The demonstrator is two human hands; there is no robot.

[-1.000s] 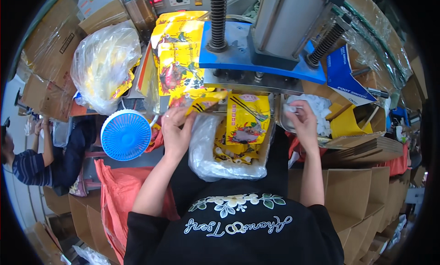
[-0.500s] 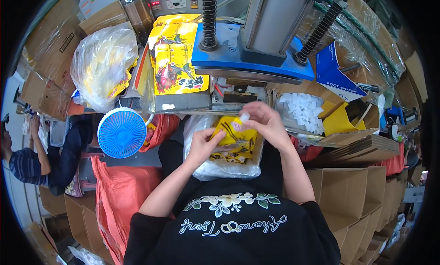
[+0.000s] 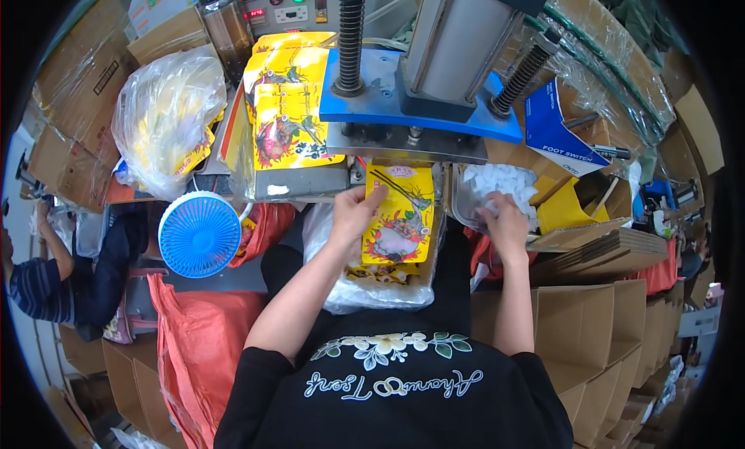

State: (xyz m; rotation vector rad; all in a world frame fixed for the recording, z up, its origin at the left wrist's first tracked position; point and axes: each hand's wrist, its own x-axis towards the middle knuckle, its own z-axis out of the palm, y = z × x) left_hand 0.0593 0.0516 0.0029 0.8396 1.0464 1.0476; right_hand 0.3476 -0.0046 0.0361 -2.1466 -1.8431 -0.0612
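Observation:
My left hand (image 3: pixel 359 210) grips the left edge of a yellow printed pouch (image 3: pixel 398 228), with a pink and dark picture on its front. The pouch's top end reaches under the lower plate of a blue press (image 3: pixel 419 107). My right hand (image 3: pixel 506 225) dips into a heap of small white plastic pieces (image 3: pixel 504 181) in a clear tub. Its fingers are bent together among the pieces, and whatever they pinch is hidden. Below the pouch, a plastic-lined box (image 3: pixel 423 290) on my lap holds more yellow pouches (image 3: pixel 386 273).
Yellow pouches (image 3: pixel 291 107) are stacked left of the press. A blue fan (image 3: pixel 200 234), a clear plastic bag (image 3: pixel 167 119) and a red sack (image 3: pixel 206 348) stand at the left. Cardboard boxes (image 3: pixel 578 325) fill the right side. Another person (image 3: pixel 58 266) sits at far left.
My right hand has left the pouch and moved right to the white pieces. My left hand has raised the pouch to the press, where its front now lies flat in view.

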